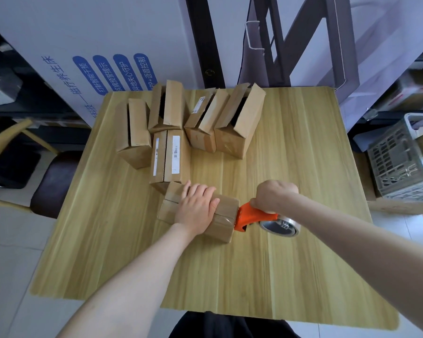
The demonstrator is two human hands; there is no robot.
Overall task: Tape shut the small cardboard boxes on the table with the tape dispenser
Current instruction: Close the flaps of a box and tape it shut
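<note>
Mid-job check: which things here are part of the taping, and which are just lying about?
Job: box under the flat left hand; tape dispenser gripped by the right hand, at the box's right end; other boxes behind, several with flaps up; table.
Lying about: grey crate at right; chair at left; large printed carton behind the table.

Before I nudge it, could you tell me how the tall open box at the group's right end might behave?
The open box stands tall on a narrow base, so it would probably tip rather than slide. Its raised flaps look loose and may flex.
</note>
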